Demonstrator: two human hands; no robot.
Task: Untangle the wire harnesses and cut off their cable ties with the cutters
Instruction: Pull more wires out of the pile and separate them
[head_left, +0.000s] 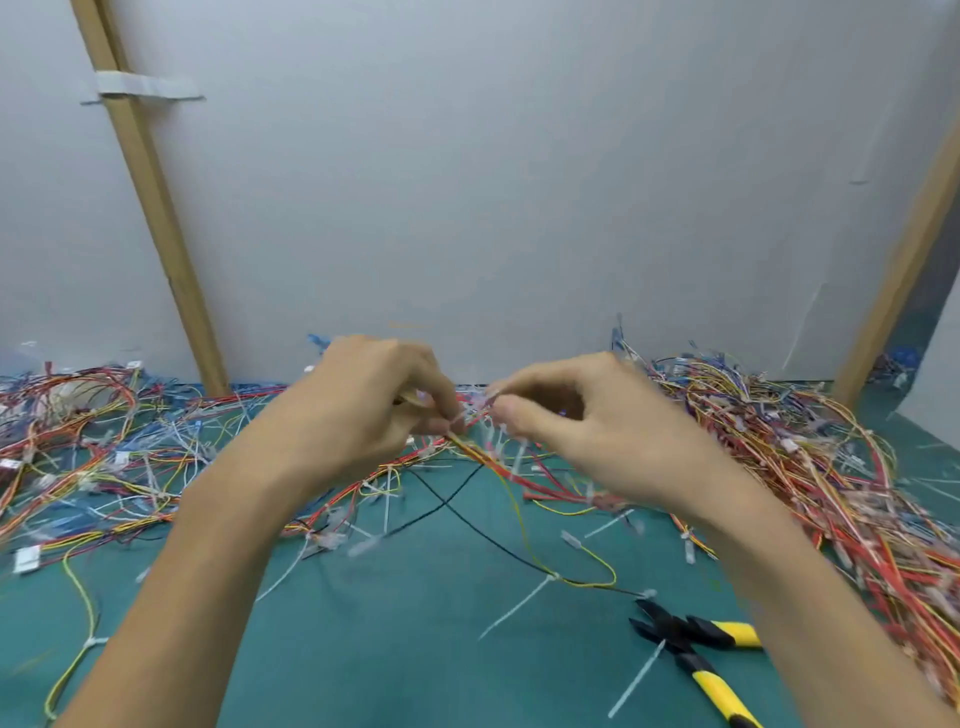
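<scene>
A thin harness of red, orange and yellow wires (493, 462) is lifted above the green mat (395, 649) at the centre. My left hand (374, 395) pinches one end of it, and my right hand (571, 410) pinches it a little to the right, fingertips nearly meeting. White cable ties (387, 493) stick out of the harness below my hands. The cutters (696, 654), black jaws with yellow handles, lie on the mat at the lower right, under my right forearm and untouched. The picture is blurred by motion.
Heaps of tangled coloured harnesses lie at the left (88, 447) and at the right (831, 467). Loose cut ties (514, 608) are scattered over the mat. A grey board wall (493, 182) with wooden posts closes off the back.
</scene>
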